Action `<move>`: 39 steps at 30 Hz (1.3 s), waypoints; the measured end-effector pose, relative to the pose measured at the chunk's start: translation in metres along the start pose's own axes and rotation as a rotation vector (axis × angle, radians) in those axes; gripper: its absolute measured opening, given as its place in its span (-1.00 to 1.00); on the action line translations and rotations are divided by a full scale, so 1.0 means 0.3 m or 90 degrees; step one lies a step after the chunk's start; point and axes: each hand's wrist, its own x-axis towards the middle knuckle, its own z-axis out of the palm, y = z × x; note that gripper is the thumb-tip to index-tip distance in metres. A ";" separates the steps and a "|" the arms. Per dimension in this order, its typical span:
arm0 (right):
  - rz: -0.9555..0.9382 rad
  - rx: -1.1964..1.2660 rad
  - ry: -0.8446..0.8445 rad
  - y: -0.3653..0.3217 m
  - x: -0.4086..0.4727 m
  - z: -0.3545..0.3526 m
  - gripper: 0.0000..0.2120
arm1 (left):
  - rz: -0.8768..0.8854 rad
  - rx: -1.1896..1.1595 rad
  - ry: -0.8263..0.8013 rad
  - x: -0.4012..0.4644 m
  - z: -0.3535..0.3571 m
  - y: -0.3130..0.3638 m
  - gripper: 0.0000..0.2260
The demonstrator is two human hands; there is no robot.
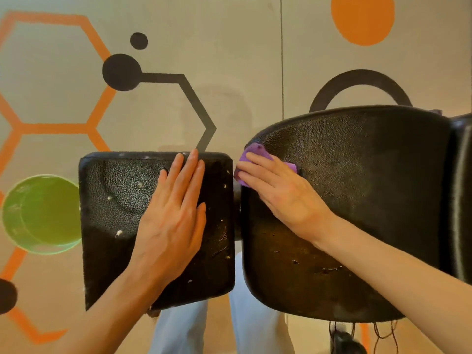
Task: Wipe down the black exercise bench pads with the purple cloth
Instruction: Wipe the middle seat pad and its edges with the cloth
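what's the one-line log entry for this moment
left hand: flat on small pad | right hand: pressing cloth on big pad, near its left edge | bucket: left of small pad

Painted floor and a green bucket, as I see them from the head camera.

I see a green bucket (pixel 40 213) at the left on a beige floor (pixel 229 47) painted with orange hexagon outlines (pixel 53 127), black dots (pixel 122 72), a black arc (pixel 360 77) and an orange circle (pixel 362 19); pale blue trouser legs (pixel 184 328) show below.
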 end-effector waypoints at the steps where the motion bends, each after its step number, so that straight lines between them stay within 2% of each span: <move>1: 0.034 0.040 0.032 -0.023 -0.006 -0.013 -0.63 | 0.007 0.006 -0.005 -0.001 0.001 -0.002 -0.45; 6: 0.324 0.323 0.341 -0.212 0.062 -0.021 -0.71 | 0.027 0.036 -0.022 -0.006 -0.007 -0.028 -0.44; 9: 0.436 0.426 0.438 -0.302 0.114 0.045 -0.71 | 0.031 0.054 -0.026 -0.010 -0.016 -0.045 -0.42; 12: 0.480 0.433 0.482 -0.370 0.135 0.129 -0.68 | 0.041 0.078 -0.031 -0.014 -0.020 -0.066 -0.43; 15: 0.545 0.418 0.477 -0.441 0.087 0.187 -0.63 | 0.049 0.082 -0.039 -0.018 -0.019 -0.081 -0.44; 19: 0.626 0.443 0.371 -0.522 0.014 0.186 -0.53 | 0.059 0.084 -0.028 -0.016 -0.012 -0.082 -0.46; 23: 0.671 0.368 0.340 -0.448 0.156 0.133 -0.57 | 0.066 0.111 -0.017 -0.017 0.000 -0.085 -0.46; 25: 0.668 0.291 0.309 -0.407 0.196 0.120 -0.60 | 0.072 0.113 -0.007 -0.016 0.006 -0.089 -0.46; 28: 0.606 0.272 0.299 -0.448 0.107 0.145 -0.56 | 0.078 0.123 -0.012 -0.023 0.007 -0.090 -0.47; 31: 0.663 0.264 0.311 -0.549 -0.022 0.189 -0.47 | 0.074 0.126 -0.007 -0.023 0.005 -0.087 -0.47; 36: 0.720 0.235 0.307 -0.493 0.086 0.169 -0.61 | 0.072 0.145 -0.005 -0.026 0.017 -0.092 -0.48; 39: 0.712 0.210 0.300 -0.442 0.158 0.153 -0.62 | 0.078 0.147 0.001 -0.028 0.022 -0.098 -0.48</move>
